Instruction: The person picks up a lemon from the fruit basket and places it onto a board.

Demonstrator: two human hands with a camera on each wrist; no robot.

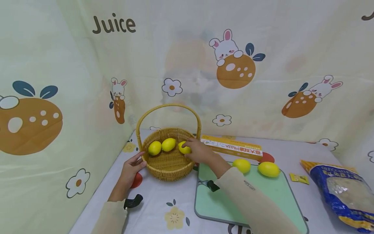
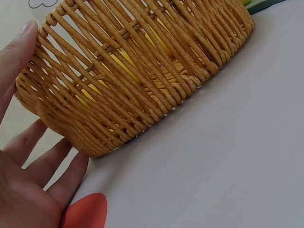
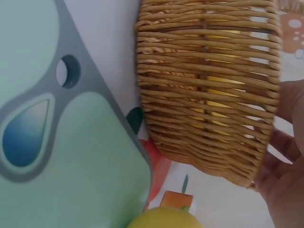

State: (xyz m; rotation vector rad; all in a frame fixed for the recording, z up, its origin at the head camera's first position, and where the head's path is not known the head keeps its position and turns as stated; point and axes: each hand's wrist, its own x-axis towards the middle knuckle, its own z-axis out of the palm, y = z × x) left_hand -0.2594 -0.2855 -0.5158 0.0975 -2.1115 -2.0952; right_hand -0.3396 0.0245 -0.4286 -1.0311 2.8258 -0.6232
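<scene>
A woven wicker basket (image 1: 168, 174) with a tall arched handle stands on the tablecloth. My left hand (image 1: 130, 169) holds its left side, the thumb and fingers spread against the outer wall in the left wrist view. Inside the basket, two lemons, the left lemon (image 1: 155, 148) and the middle lemon (image 1: 168, 144), lie toward the back. My right hand (image 1: 200, 151) reaches over the right rim and its fingers hold a third lemon (image 1: 183, 148) inside. Through the weave (image 3: 209, 95), yellow shows in the right wrist view; the fingertips there are partly hidden behind the basket.
A green cutting board (image 1: 216, 204) lies right of the basket under my right forearm, with two more lemons, one (image 1: 242, 165) beside another (image 1: 268, 169). Behind it is a pasta box (image 1: 233, 148). Farther right are a small yellow packet (image 1: 299, 178) and a blue bag (image 1: 342, 191).
</scene>
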